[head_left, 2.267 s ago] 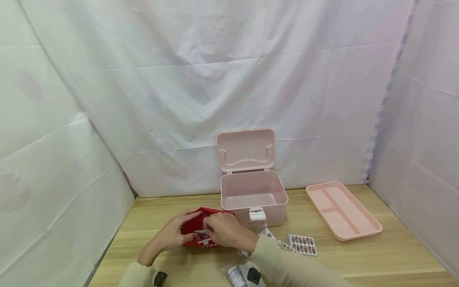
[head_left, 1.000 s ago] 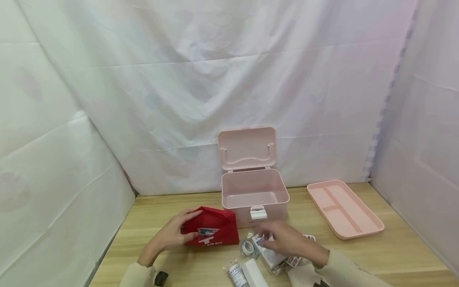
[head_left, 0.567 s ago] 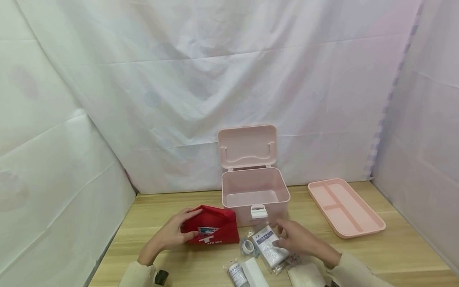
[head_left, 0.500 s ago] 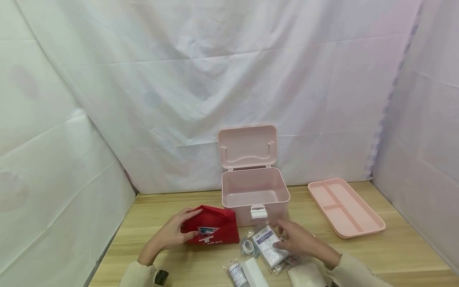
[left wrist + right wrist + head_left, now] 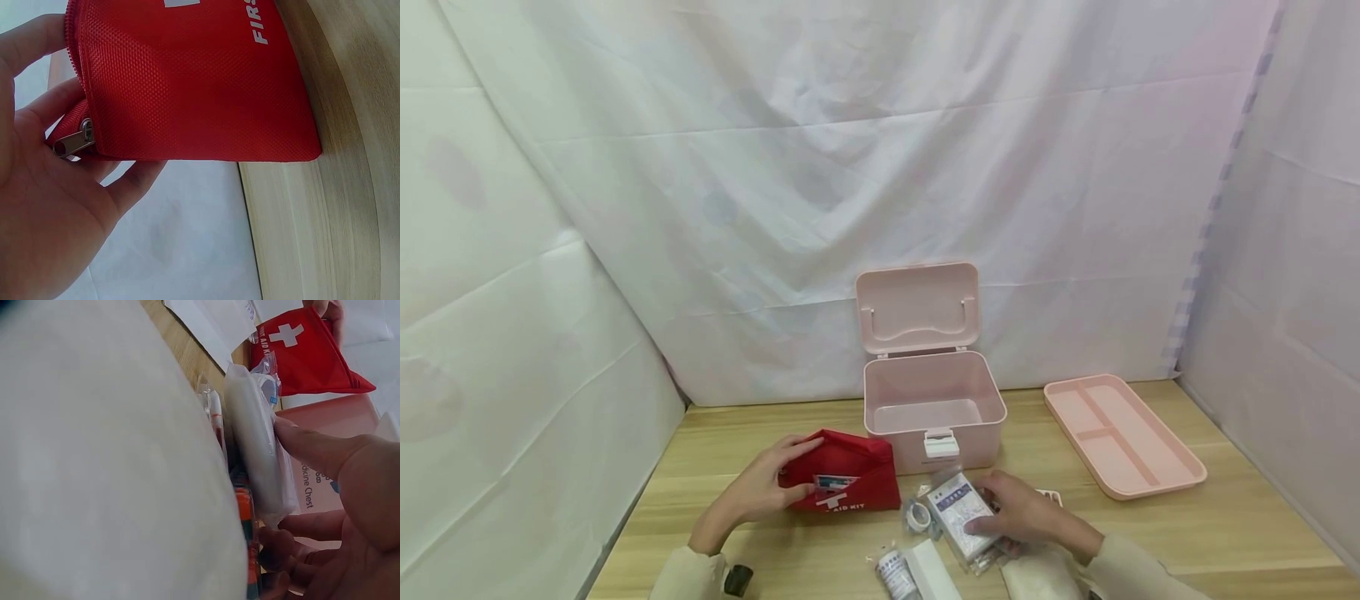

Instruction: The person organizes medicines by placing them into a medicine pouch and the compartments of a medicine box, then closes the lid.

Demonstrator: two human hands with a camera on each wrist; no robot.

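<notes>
A red first-aid pouch (image 5: pixel 872 482) stands unzipped at centre left, a small printed packet (image 5: pixel 835 482) showing in its mouth. My left hand (image 5: pixel 766 483) holds its left end, thumb on the front and fingers behind; the zip pull (image 5: pixel 75 142) lies by the palm in the left wrist view. Farther right, my right hand (image 5: pixel 1026 510) grips a flat plastic-wrapped white packet (image 5: pixel 957 510) with blue print. In the right wrist view the thumb presses one face of the wrapped packet (image 5: pixel 253 440) and the fingers curl at its end.
Behind the packet stands a pink medicine chest (image 5: pixel 977 454) with its lid (image 5: pixel 917 308) raised. A divided pink tray (image 5: pixel 1161 450) lies at right. Near the front are a bagged tape roll (image 5: pixel 917 517), a wrapped roll (image 5: pixel 895 575), a white carton (image 5: pixel 932 571) and a blister pack (image 5: pixel 1051 497).
My right hand has left the pouch's mouth, moved right to the pile and gripped the wrapped packet. My left hand has stayed on the pouch.
</notes>
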